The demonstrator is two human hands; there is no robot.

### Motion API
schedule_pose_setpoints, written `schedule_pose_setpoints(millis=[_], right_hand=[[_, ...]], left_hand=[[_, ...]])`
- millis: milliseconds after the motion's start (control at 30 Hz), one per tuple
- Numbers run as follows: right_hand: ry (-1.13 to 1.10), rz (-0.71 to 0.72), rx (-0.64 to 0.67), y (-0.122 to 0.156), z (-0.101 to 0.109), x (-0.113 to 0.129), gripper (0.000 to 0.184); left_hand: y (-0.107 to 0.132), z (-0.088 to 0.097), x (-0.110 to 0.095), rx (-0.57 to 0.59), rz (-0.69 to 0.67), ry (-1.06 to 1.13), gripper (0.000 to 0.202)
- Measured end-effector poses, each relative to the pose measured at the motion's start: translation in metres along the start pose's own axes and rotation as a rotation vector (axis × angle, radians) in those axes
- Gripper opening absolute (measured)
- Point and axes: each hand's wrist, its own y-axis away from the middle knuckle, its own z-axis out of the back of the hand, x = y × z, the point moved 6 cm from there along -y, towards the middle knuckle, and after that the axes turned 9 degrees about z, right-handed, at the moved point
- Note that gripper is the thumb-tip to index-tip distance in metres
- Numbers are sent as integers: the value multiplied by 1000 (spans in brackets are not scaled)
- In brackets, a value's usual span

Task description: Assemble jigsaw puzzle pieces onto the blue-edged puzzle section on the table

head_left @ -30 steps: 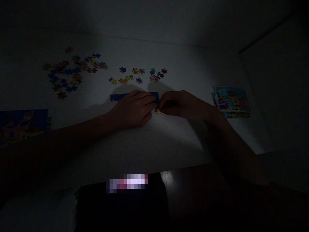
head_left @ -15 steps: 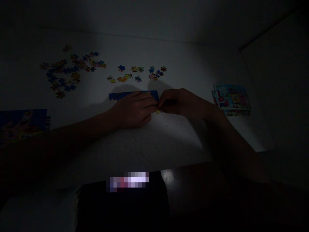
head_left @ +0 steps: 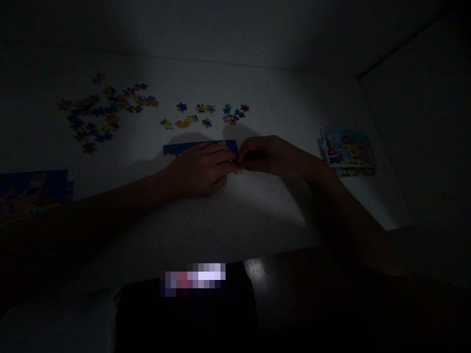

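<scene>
Dark glossy wood (head_left: 290, 289) is running along the bottom of my view beside a black object (head_left: 184, 318) carrying a pale pixelated patch (head_left: 193, 277); beyond them, my hands are working on a white tabletop (head_left: 257, 215). My left hand (head_left: 196, 171) is resting across the lower edge of a blue strip of joined puzzle pieces (head_left: 198, 146), hiding part of it; my right hand (head_left: 268, 157) is reaching in from the other side. My left fingers (head_left: 224, 159) and my right fingertips (head_left: 241, 158) are coming together, touching or very nearly so; I cannot tell in this gloom whether they are clamping anything. A small yellow puzzle piece (head_left: 238, 171) is lying just below my fingertips, apparently on the tabletop; farther out, a loose row of multicoloured puzzle pieces (head_left: 198, 115) is spreading above the strip, and a denser scatter of puzzle pieces (head_left: 99, 113) is lying beyond my left hand. A blue cartoon-printed box (head_left: 31, 191) is sitting off to my left, partly cut off by the frame; a stack of bright cartoon-printed cards or boxes (head_left: 348, 152) is sitting well to my right.
</scene>
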Motion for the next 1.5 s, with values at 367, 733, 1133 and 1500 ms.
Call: schedule_pose_setpoints(millis=[367,733,1133,1500], right_hand=[[-32,20,5,1,3,-2,10],[-79,32,21,0,2,0,5],[-61,46,9,-1,0,-1,13],[61,74,21,-2,-2,2,9]], left_hand=[[0,-3,2,16,39,43,30],[2,3,6,-62,44,47,31],[1,4,4,-58,31,26,29],[1,-1,6,5,39,41,30]])
